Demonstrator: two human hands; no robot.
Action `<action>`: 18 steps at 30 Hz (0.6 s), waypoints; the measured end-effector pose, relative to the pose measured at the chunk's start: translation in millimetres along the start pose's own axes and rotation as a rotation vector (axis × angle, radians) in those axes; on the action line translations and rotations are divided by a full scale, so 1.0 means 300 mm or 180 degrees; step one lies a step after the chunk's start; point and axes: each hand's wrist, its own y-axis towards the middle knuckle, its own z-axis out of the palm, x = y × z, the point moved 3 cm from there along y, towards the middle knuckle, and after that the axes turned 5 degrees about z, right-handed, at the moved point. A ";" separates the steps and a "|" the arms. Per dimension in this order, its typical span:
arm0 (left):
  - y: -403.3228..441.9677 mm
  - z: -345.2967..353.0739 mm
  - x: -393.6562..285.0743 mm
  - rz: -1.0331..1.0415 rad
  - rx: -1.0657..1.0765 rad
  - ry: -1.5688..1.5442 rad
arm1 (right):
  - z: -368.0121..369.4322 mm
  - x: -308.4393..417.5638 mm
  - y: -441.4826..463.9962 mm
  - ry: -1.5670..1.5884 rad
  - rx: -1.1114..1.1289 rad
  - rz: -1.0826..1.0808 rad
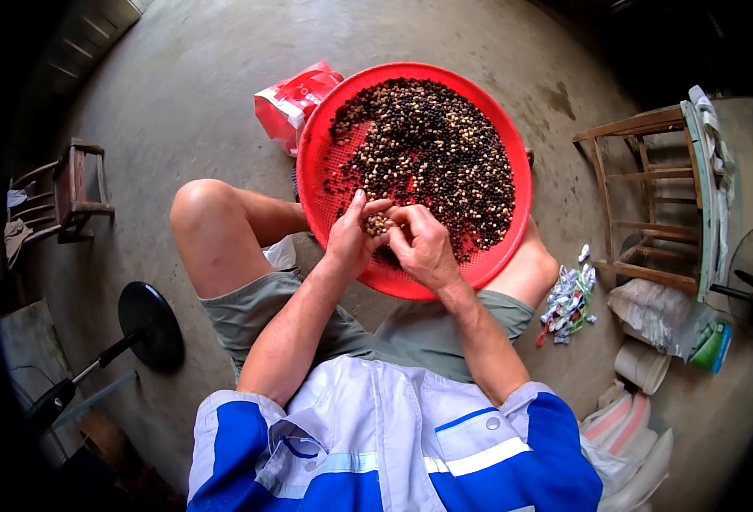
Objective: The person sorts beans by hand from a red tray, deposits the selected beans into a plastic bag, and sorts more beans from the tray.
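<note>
Beneath the fingers (412,220), red basket (312,175) face-up

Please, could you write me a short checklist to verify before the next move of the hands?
1. Left hand cupping the pale beans: ok.
2. Right hand gripping a single bean: cannot tell, its fingertips are hard to make out.
3. Red perforated basket beneath both hands: ok.
4. Bean heap in the basket sorted by colour: not ok, dark and pale lie mixed.
5. Red bag outside the basket: ok.
</note>
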 end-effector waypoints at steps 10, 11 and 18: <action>-0.021 0.026 -0.053 0.0184 -0.0295 -0.0414 | -0.100 -0.196 -0.043 -0.0446 -0.0218 0.0736; -0.024 0.032 -0.060 0.0228 -0.0346 -0.0424 | -0.109 -0.235 -0.068 -0.0543 -0.0272 0.0742; -0.015 0.012 -0.041 0.0277 -0.0282 -0.0395 | -0.079 -0.268 -0.141 -0.0770 -0.0122 0.0522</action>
